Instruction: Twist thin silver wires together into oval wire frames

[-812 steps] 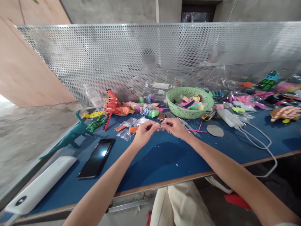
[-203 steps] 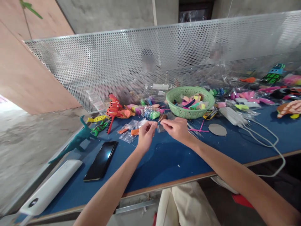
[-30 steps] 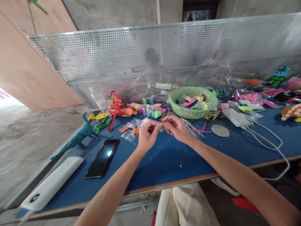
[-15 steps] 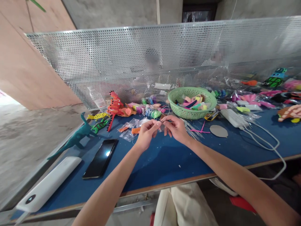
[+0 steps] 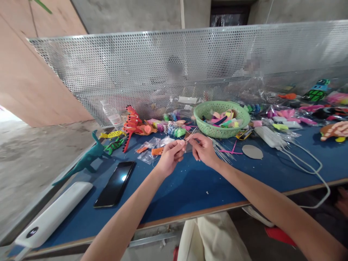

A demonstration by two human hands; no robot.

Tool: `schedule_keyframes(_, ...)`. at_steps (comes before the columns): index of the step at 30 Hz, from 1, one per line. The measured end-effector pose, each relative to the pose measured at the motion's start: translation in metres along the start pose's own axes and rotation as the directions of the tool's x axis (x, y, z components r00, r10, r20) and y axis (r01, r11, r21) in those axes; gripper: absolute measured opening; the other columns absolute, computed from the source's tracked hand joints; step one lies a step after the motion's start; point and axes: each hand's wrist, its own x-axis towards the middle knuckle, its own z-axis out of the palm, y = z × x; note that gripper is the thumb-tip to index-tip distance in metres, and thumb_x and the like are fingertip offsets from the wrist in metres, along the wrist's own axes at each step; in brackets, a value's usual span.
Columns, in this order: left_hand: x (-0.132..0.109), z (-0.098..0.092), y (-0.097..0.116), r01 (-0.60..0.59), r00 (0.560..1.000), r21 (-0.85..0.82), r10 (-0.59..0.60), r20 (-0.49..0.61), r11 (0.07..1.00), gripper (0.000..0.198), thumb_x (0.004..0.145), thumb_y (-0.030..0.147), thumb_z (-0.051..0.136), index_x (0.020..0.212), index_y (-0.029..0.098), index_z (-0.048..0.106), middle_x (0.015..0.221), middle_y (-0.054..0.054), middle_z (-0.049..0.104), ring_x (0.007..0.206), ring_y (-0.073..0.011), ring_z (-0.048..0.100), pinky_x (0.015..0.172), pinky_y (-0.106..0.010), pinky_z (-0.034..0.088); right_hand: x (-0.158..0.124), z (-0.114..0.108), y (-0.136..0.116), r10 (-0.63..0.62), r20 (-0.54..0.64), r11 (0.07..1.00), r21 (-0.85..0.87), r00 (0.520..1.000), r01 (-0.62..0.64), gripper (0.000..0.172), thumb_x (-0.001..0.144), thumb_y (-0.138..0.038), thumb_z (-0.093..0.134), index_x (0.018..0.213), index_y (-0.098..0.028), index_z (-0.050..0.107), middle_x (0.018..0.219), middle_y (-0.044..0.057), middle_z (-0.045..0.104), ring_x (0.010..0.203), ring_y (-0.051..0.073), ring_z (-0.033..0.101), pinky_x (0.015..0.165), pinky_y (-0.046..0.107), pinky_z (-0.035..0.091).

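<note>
A grey wall (image 5: 130, 16) behind a perforated metal screen (image 5: 122, 61), blue table (image 5: 187, 192) before it, grey floor (image 5: 21, 156) at left

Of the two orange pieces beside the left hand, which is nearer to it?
The larger orange piece, close beside the left hand; the smaller piece lies farther left.

Scanning from my end of the feed now, hunting for lettering, and nothing comes up readable! Over to the clear bottle (image 5: 111, 113) by the mesh: there's a label (image 5: 115, 119) wrapped around it, pale with a touch of reddish print, but the words are too small and soft for me. Down to the near left corner, the white device (image 5: 58, 210) has a dark oval display (image 5: 32, 232) carrying a pale mark, maybe a figure, and I can't make it out. Up behind the packets, a white strip (image 5: 187, 99): whether it bears print, I can't tell.
</note>
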Motion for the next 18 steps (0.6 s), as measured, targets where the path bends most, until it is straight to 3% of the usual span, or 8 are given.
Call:
schedule_keyframes(2, -0.001, -0.001, -0.004, -0.194, 0.967, 0.212, 0.223, -0.122, 0.958, 0.034, 0.088, 0.048, 0.067, 0.075, 0.018, 0.058, 0.06, 0.004, 0.04, 0.046, -0.006, 0.026, 0.045, -0.023, 0.024, 0.001, -0.001, 0.0, 0.018, -0.039, 1.0, 0.009, 0.999, -0.018, 0.032, 0.091, -0.046, 0.065, 0.111, -0.022, 0.064, 0.089, 0.001, 0.07, 0.033, 0.004, 0.05, 0.027, 0.018, 0.032)
schedule_keyframes(4, -0.002, -0.005, -0.007, -0.351, 0.864, 0.511, 0.481, -0.145, 0.785, 0.028, 0.09, 0.043, 0.066, 0.079, 0.018, 0.062, 0.065, 0.001, 0.054, 0.051, -0.0086, 0.041, 0.049, -0.024, 0.033, 0.003, -0.003, 0.0, 0.032, -0.055, 0.999, 0.038, 0.998, -0.03, 0.034, 0.091, -0.046, 0.064, 0.114, -0.021, 0.064, 0.097, 0.003, 0.071, 0.039, 0.005, 0.055, 0.029, 0.018, 0.037)
schedule_keyframes(7, -0.002, -0.012, -0.009, -0.456, 0.681, 0.807, 0.731, 0.046, 0.374, 0.013, 0.092, 0.031, 0.065, 0.086, 0.019, 0.067, 0.083, -0.004, 0.069, 0.071, -0.0141, 0.062, 0.065, -0.027, 0.047, 0.004, -0.006, 0.002, 0.033, 0.016, 0.995, 0.098, 0.999, -0.035, 0.032, 0.089, -0.042, 0.066, 0.112, -0.02, 0.067, 0.089, 0.004, 0.07, 0.052, 0.01, 0.06, 0.038, 0.02, 0.044)
schedule_keyframes(9, -0.002, -0.017, -0.009, -0.483, 0.622, 0.852, 0.764, 0.171, 0.202, 0.008, 0.093, 0.026, 0.063, 0.089, 0.02, 0.067, 0.087, -0.005, 0.072, 0.082, -0.0163, 0.067, 0.074, -0.029, 0.051, 0.004, -0.007, 0.004, 0.031, 0.078, 0.992, 0.122, 0.996, -0.041, 0.032, 0.087, -0.039, 0.07, 0.112, -0.02, 0.069, 0.076, 0.001, 0.066, 0.055, 0.011, 0.059, 0.044, 0.022, 0.046)
schedule_keyframes(11, 0.0, -0.02, -0.01, -0.491, 0.604, 0.86, 0.766, 0.222, 0.138, 0.006, 0.093, 0.023, 0.062, 0.092, 0.02, 0.067, 0.088, -0.005, 0.073, 0.084, -0.0165, 0.069, 0.075, -0.028, 0.052, 0.004, -0.006, 0.006, 0.036, 0.089, 0.991, 0.127, 0.995, -0.047, 0.028, 0.087, -0.039, 0.071, 0.108, -0.02, 0.07, 0.065, -0.002, 0.06, 0.052, 0.01, 0.054, 0.045, 0.022, 0.044)
schedule_keyframes(14, 0.001, -0.022, -0.012, -0.487, 0.613, 0.865, 0.753, 0.241, 0.119, 0.004, 0.093, 0.023, 0.063, 0.094, 0.02, 0.067, 0.089, -0.005, 0.073, 0.081, -0.0163, 0.068, 0.071, -0.028, 0.051, 0.003, -0.005, 0.008, 0.04, 0.054, 0.993, 0.108, 0.998, -0.046, 0.025, 0.088, -0.04, 0.07, 0.101, -0.02, 0.072, 0.059, -0.004, 0.056, 0.048, 0.009, 0.048, 0.044, 0.023, 0.039)
schedule_keyframes(18, 0.0, -0.018, -0.013, -0.486, 0.658, 0.85, 0.725, 0.202, 0.205, 0.005, 0.093, 0.022, 0.063, 0.093, 0.02, 0.068, 0.089, -0.005, 0.072, 0.075, -0.015, 0.064, 0.065, -0.026, 0.047, 0.002, -0.002, 0.007, 0.001, 0.029, 0.998, 0.062, 1.0, -0.002, 0.023, 0.089, -0.041, 0.068, 0.1, -0.021, 0.072, 0.061, -0.004, 0.054, 0.049, 0.008, 0.047, 0.046, 0.023, 0.039)
